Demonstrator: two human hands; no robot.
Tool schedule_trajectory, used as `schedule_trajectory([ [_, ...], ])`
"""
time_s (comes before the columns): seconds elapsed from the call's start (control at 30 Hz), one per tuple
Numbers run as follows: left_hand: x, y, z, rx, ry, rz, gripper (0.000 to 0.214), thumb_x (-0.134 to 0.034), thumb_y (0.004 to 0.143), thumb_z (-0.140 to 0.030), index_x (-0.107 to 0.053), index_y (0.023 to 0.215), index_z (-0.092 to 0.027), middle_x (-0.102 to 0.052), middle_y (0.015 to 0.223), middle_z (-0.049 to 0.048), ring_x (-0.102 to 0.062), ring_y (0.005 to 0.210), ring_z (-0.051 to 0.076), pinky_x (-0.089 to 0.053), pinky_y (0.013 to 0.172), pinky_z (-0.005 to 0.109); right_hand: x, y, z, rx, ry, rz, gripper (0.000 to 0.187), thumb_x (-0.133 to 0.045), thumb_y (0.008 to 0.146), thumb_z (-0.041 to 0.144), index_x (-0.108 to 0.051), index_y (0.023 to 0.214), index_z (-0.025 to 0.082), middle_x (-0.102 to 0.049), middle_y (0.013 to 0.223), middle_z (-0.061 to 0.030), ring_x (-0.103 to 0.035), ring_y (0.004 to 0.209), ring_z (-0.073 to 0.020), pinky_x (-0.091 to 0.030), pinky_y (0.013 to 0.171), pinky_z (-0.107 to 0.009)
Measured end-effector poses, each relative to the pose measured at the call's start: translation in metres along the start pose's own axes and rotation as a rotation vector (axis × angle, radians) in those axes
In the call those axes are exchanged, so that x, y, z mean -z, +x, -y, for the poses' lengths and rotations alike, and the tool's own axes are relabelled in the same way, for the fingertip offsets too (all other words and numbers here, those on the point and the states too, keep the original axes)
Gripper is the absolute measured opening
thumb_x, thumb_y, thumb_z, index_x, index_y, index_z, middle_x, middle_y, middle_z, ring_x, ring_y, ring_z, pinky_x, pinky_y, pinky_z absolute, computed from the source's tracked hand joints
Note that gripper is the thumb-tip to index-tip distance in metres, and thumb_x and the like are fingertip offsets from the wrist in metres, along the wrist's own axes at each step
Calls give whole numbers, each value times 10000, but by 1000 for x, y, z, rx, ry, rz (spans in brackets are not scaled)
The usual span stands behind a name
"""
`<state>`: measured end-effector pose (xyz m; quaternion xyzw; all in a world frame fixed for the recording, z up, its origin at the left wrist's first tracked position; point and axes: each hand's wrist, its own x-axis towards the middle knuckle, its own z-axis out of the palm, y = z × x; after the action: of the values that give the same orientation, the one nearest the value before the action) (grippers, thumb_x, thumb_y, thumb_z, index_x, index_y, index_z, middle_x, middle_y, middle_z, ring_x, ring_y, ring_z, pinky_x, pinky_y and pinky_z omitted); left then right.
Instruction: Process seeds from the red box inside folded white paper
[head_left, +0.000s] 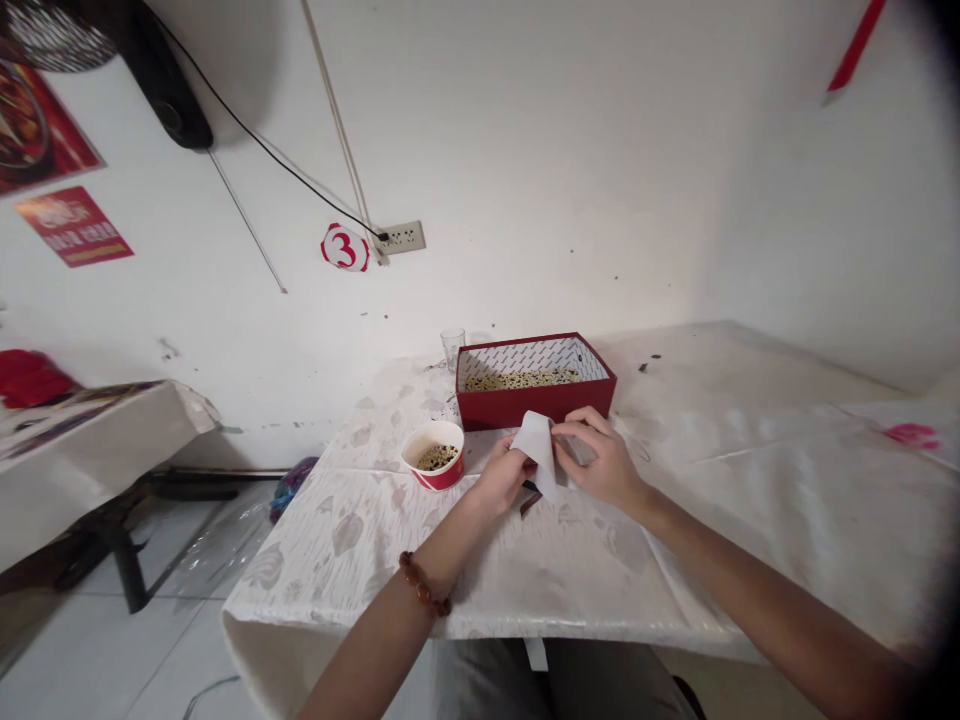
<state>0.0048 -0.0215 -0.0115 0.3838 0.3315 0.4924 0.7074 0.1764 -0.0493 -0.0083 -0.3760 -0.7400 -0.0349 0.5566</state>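
Both of my hands meet over the table just in front of a red box (534,402). My left hand (501,482) pinches the lower left edge of a folded white sheet of paper (538,445). My right hand (600,458) grips the same paper from the right, fingers curled round its edge. The paper stands tilted between them. Something small and dark lies on the cloth under the paper, mostly hidden. The red box holds a layer of mixed pale and dark grains. A beaded bracelet (424,586) sits on my left wrist.
A red and white paper bowl (435,456) with grains stands left of my hands. A small clear glass (452,347) stands behind the box by the wall. A white leaf-patterned cloth (420,560) covers the table. Another table (90,430) stands at the left.
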Motion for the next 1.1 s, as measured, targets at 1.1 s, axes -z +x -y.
schedule_trajectory([
  [1.1, 14, 17, -9, -186, -75, -305, 274, -710, 578, -234, -611, 832, -218, -619, 754, -27, -556, 711, 141, -401, 669, 265, -4, -6, -5, -137, 245, 645, 97, -733, 889, 205, -813, 876, 259, -743, 933, -25, -671, 758, -161, -522, 702, -296],
])
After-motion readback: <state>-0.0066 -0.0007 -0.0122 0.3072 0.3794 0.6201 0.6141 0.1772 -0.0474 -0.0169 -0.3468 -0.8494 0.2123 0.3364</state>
